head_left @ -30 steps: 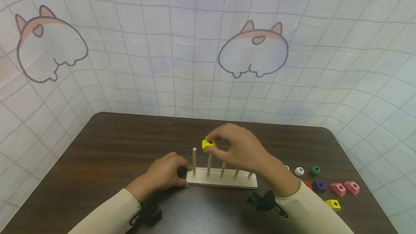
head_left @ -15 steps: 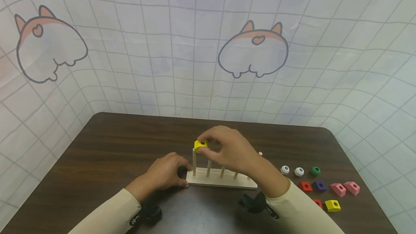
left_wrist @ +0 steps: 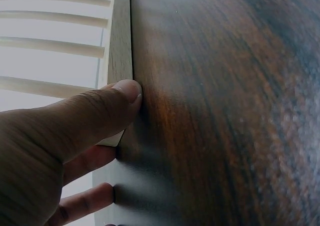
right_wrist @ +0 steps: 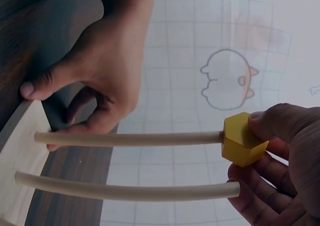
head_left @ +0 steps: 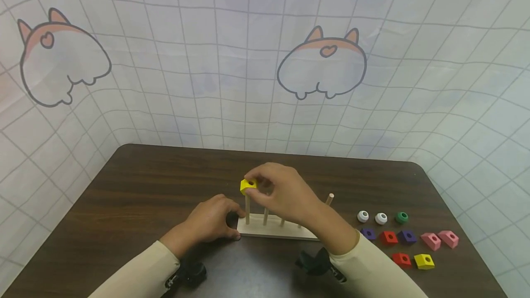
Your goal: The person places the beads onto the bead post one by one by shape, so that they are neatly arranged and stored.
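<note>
My right hand [head_left: 283, 192] pinches a yellow block [right_wrist: 243, 140] with a hole through it, thumb on one side and fingers on the other. The block sits right at the top of the leftmost peg [right_wrist: 130, 139] of a wooden peg stand [head_left: 277, 230]. My left hand [head_left: 211, 219] grips the left end of the stand's base, its thumb [left_wrist: 129, 91] along the front edge and fingers behind. Several upright pegs rise from the base; my right hand and forearm partly hide those on the right in the head view.
Right of the stand lie two white beads [head_left: 381, 218], a green bead [head_left: 401, 217], red blocks [head_left: 389, 237], purple blocks [head_left: 407, 237], pink blocks [head_left: 431, 241] and another yellow block [head_left: 424, 261]. A patterned sheet [head_left: 198, 59] hangs behind the dark table [head_left: 165, 169].
My right hand has carried the yellow block leftward, from above the second peg to the top of the leftmost one. My left hand has stayed on the base.
</note>
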Motion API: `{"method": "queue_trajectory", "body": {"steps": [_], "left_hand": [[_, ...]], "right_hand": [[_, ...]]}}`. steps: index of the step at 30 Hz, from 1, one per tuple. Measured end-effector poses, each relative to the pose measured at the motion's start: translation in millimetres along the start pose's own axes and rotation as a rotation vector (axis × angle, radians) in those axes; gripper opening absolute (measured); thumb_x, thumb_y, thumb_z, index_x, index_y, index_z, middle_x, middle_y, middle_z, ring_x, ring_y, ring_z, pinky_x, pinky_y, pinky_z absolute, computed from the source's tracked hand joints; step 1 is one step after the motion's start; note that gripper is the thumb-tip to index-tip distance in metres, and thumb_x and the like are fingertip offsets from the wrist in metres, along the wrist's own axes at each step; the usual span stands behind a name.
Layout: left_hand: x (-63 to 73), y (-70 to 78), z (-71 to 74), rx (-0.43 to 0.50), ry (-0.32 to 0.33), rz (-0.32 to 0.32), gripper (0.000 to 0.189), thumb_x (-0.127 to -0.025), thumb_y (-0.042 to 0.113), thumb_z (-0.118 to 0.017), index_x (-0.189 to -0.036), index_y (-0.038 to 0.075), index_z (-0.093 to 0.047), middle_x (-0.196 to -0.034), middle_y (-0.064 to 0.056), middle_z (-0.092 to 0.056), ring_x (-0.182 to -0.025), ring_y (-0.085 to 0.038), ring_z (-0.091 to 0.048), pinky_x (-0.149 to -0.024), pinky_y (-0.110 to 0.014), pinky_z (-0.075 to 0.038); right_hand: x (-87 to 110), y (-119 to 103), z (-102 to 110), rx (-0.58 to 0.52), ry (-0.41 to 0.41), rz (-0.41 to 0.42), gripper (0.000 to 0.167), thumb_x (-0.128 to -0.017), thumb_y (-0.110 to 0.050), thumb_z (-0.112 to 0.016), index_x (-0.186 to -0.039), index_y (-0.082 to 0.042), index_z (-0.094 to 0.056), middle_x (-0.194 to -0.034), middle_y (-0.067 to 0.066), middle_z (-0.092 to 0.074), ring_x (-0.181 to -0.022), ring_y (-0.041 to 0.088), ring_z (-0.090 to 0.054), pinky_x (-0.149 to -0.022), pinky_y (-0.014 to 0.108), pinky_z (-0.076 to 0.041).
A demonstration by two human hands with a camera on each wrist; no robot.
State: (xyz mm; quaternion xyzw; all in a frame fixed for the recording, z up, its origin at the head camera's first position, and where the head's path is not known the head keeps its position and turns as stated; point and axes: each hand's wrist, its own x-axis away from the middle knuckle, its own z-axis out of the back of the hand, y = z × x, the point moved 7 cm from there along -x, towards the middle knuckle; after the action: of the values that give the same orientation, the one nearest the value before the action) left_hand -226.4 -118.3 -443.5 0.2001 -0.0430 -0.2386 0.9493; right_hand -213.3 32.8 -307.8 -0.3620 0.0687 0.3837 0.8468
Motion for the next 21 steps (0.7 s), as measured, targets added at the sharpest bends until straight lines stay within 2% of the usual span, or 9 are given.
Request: {"method": "queue_trajectory", "body": {"steps": [7, 15, 21], "left_hand": [[-0.1, -0.3, -0.4, -0.004, 0.009, -0.013, 0.043, -0.066, 0.034, -0.097, -0.105, 0.027, -0.079, -0.105, 0.009, -0.07, -0.103, -0.018, -0.06, -0.075, -0.046, -0.054], [0.6, -1.2, -0.5, 0.007, -0.004, -0.004, 0.043, -0.066, 0.035, -0.097, -0.104, 0.028, -0.078, -0.106, 0.011, -0.069, -0.101, -0.016, -0.06, -0.073, -0.046, -0.055], [0.5, -1.2, 0.1, 0.002, 0.012, -0.012, 0.043, -0.065, 0.035, -0.097, -0.102, 0.028, -0.078, -0.105, 0.011, -0.069, -0.099, -0.014, -0.059, -0.07, -0.045, -0.054]], "right_hand": [[-0.4, 1, -6, 0.003, -0.014, -0.045, 0.024, -0.09, -0.012, -0.08, -0.113, -0.01, -0.071, -0.104, -0.006, -0.067, -0.089, 0.008, -0.063, -0.078, 0.023, -0.054], [1.6, 2, -17, 0.025, -0.069, -0.189, 0.027, -0.094, -0.017, -0.076, -0.12, -0.011, -0.07, -0.109, -0.006, -0.067, -0.093, 0.01, -0.063, -0.082, 0.031, -0.055], [5.5, 2, -24, 0.054, -0.023, -0.257, 0.032, -0.093, -0.018, -0.076, -0.123, -0.01, -0.068, -0.104, -0.006, -0.066, -0.087, 0.012, -0.059, -0.076, 0.028, -0.051]]}}
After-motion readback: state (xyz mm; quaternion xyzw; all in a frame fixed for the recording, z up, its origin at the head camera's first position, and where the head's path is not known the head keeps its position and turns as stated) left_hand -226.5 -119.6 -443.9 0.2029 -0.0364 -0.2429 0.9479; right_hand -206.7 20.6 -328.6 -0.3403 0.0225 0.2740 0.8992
